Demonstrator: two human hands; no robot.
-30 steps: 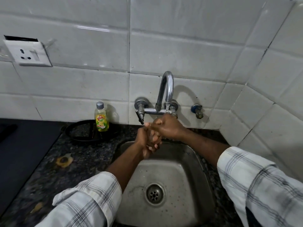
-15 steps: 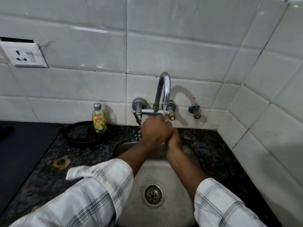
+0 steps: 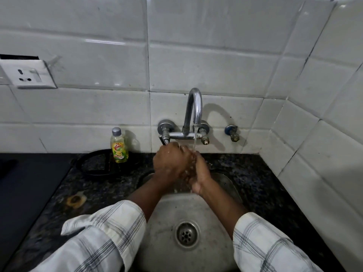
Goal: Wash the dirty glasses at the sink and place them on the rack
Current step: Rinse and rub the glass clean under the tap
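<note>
Two hands meet under the tap [image 3: 194, 107]: the left hand [image 3: 171, 162] lies on top with its fingers curled over the right hand [image 3: 200, 173]. The right hand's own fingers are hidden beneath, so I cannot tell whether they are straight or bent. A second ago the pair sat left of the spout, with the right forearm reaching in from the far side. Since then both arms have swung in to rise from the bottom of the view. The clasp has also shifted right, so the thin stream of water [image 3: 195, 138] falls on the seam between the hands and splashes off. Neither hand holds a glass, and no glass or rack shows anywhere; the steel sink [image 3: 163, 242] shows its drain [image 3: 187, 234], and a dish-soap bottle [image 3: 118, 146] stands on the granite counter [image 3: 110, 185] by the wall. I judge this to be hand-rinsing, either before the first glass is fetched or after the last was racked, and the view does not settle which.
</note>
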